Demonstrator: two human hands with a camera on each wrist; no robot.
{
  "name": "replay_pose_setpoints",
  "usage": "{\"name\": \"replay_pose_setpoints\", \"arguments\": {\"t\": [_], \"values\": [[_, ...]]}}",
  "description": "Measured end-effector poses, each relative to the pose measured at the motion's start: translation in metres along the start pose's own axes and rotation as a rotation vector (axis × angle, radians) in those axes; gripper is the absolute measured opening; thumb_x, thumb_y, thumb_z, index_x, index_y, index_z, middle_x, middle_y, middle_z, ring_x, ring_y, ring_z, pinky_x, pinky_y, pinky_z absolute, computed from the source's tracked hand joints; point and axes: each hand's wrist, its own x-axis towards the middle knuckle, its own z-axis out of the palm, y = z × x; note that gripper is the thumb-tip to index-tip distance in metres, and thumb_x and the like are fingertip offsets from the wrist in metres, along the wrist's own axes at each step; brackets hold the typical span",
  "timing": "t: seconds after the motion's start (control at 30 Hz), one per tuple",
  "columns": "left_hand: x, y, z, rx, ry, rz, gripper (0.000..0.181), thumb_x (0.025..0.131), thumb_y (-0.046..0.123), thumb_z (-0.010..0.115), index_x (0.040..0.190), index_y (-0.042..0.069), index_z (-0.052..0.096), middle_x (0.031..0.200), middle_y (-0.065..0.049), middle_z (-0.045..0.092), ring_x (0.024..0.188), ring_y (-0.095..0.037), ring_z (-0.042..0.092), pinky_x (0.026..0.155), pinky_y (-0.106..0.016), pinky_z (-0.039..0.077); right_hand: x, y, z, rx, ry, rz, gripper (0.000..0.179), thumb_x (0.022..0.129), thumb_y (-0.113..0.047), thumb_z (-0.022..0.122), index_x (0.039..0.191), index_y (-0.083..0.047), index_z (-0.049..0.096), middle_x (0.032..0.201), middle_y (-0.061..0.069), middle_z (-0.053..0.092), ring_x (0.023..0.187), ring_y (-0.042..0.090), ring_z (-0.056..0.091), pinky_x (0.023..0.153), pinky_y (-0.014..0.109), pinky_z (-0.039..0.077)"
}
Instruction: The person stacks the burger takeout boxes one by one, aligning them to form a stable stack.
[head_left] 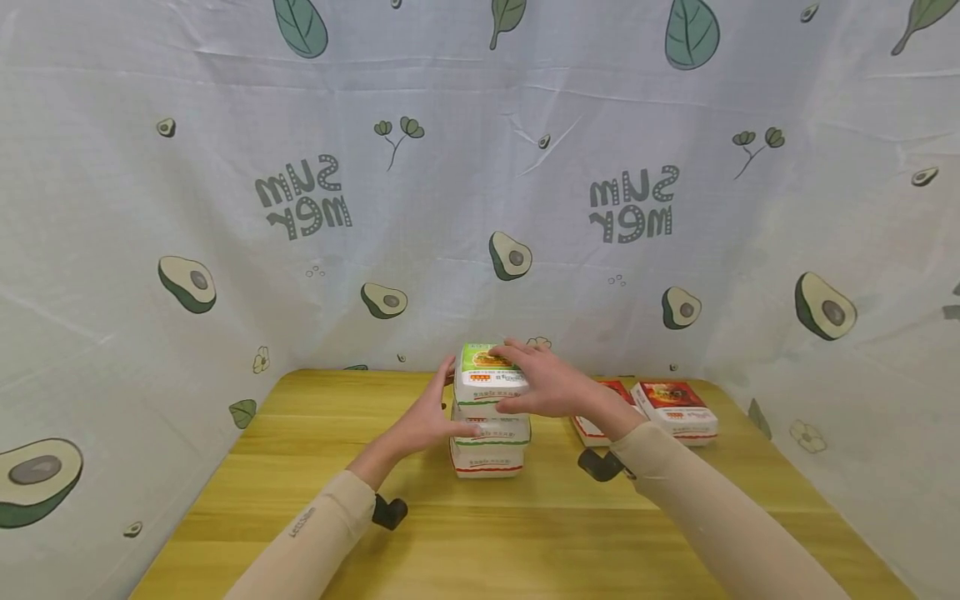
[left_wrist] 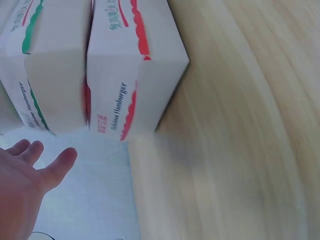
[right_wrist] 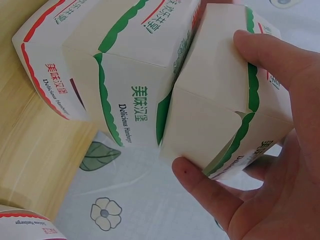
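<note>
Three white cardboard hamburger boxes stand stacked at mid-table. The top box [head_left: 483, 390] has a green lid with a burger picture and sits slightly askew on the green-trimmed middle box [right_wrist: 132, 85]. Beneath lies a red-trimmed bottom box [head_left: 487, 462]. My right hand [head_left: 551, 385] grips the top box from its right side, thumb on the front face and fingers around the side in the right wrist view. At the stack's left, my left hand [head_left: 423, 417] has its fingers spread; the left wrist view shows the fingertips [left_wrist: 65, 157] apart from the boxes.
Two red-lidded hamburger boxes lie on the wooden table [head_left: 480, 542] to the right: one [head_left: 678, 414] in plain sight, the other [head_left: 617, 389] partly behind my right forearm. A white curtain [head_left: 450, 167] with avocado prints hangs around the table's back and sides.
</note>
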Motion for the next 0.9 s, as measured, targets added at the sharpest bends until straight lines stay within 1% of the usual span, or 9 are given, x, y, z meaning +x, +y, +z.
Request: {"name": "replay_pose_setpoints", "arguments": {"t": [0.1, 0.2, 0.27, 0.37, 0.43, 0.57, 0.7, 0.83, 0.9], "values": [[0.005, 0.004, 0.001, 0.003, 0.036, 0.011, 0.122, 0.077, 0.045, 0.086, 0.162, 0.030, 0.000, 0.164, -0.004, 0.022, 0.151, -0.027, 0.023, 0.116, -0.062, 0.026, -0.001, 0.000, 0.000, -0.002, 0.005, -0.006, 0.082, 0.084, -0.047, 0.079, 0.154, -0.026, 0.041, 0.164, 0.011, 0.031, 0.139, 0.039, 0.038, 0.098, 0.055, 0.046], [0.009, 0.009, 0.003, 0.003, 0.060, 0.006, 0.124, 0.076, 0.046, 0.087, 0.163, 0.027, 0.000, 0.165, -0.005, 0.020, 0.151, -0.027, 0.023, 0.118, -0.060, 0.024, -0.001, 0.000, 0.000, -0.001, 0.011, -0.014, 0.082, 0.084, -0.048, 0.079, 0.153, -0.026, 0.041, 0.163, 0.011, 0.032, 0.138, 0.039, 0.039, 0.097, 0.054, 0.047], [0.011, 0.011, 0.003, 0.002, 0.065, 0.003, 0.124, 0.076, 0.046, 0.087, 0.163, 0.028, -0.001, 0.165, -0.004, 0.020, 0.151, -0.026, 0.024, 0.119, -0.058, 0.024, -0.002, -0.001, -0.001, -0.001, 0.011, -0.019, 0.081, 0.084, -0.048, 0.078, 0.153, -0.026, 0.042, 0.163, 0.011, 0.032, 0.138, 0.040, 0.039, 0.097, 0.055, 0.047], [0.014, 0.014, 0.003, -0.025, 0.055, 0.006, 0.123, 0.077, 0.045, 0.086, 0.162, 0.032, -0.001, 0.166, -0.001, 0.018, 0.149, -0.024, 0.028, 0.119, -0.055, 0.027, -0.002, -0.002, -0.002, -0.002, 0.011, -0.027, 0.081, 0.084, -0.048, 0.078, 0.153, -0.025, 0.042, 0.162, 0.012, 0.033, 0.138, 0.040, 0.039, 0.097, 0.055, 0.047], [0.015, 0.014, 0.002, -0.039, 0.046, 0.010, 0.122, 0.077, 0.045, 0.087, 0.162, 0.034, -0.001, 0.166, -0.001, 0.016, 0.147, -0.024, 0.030, 0.118, -0.055, 0.028, -0.002, -0.003, -0.003, -0.003, 0.009, -0.028, 0.081, 0.084, -0.049, 0.078, 0.153, -0.025, 0.042, 0.162, 0.013, 0.033, 0.138, 0.041, 0.039, 0.097, 0.056, 0.046], [0.016, 0.016, 0.000, -0.019, 0.030, 0.013, 0.119, 0.077, 0.047, 0.086, 0.162, 0.035, 0.003, 0.167, -0.004, 0.014, 0.143, -0.028, 0.034, 0.116, -0.056, 0.031, -0.002, -0.005, -0.003, -0.009, 0.009, -0.027, 0.082, 0.084, -0.050, 0.078, 0.153, -0.025, 0.042, 0.162, 0.012, 0.033, 0.137, 0.041, 0.040, 0.097, 0.054, 0.047], [0.018, 0.014, 0.000, 0.014, 0.018, 0.018, 0.114, 0.077, 0.048, 0.085, 0.162, 0.036, 0.010, 0.166, -0.005, 0.017, 0.136, -0.027, 0.041, 0.112, -0.055, 0.037, -0.002, -0.005, -0.002, -0.017, 0.007, -0.018, 0.083, 0.083, -0.051, 0.078, 0.153, -0.025, 0.041, 0.162, 0.011, 0.033, 0.136, 0.040, 0.041, 0.095, 0.053, 0.047], [0.020, 0.014, 0.000, 0.007, 0.017, 0.025, 0.110, 0.077, 0.044, 0.087, 0.161, 0.035, 0.015, 0.163, -0.005, 0.020, 0.130, -0.025, 0.046, 0.108, -0.052, 0.041, -0.001, -0.004, -0.002, -0.016, 0.008, -0.014, 0.083, 0.083, -0.051, 0.078, 0.153, -0.026, 0.041, 0.163, 0.011, 0.033, 0.138, 0.041, 0.039, 0.096, 0.054, 0.047], [0.020, 0.015, 0.000, 0.006, 0.019, 0.028, 0.110, 0.078, 0.041, 0.087, 0.161, 0.033, 0.016, 0.162, -0.006, 0.021, 0.129, -0.026, 0.047, 0.107, -0.051, 0.042, -0.001, -0.004, -0.002, -0.012, 0.009, -0.013, 0.083, 0.083, -0.051, 0.078, 0.153, -0.025, 0.042, 0.162, 0.012, 0.033, 0.138, 0.042, 0.039, 0.096, 0.055, 0.047]]}}
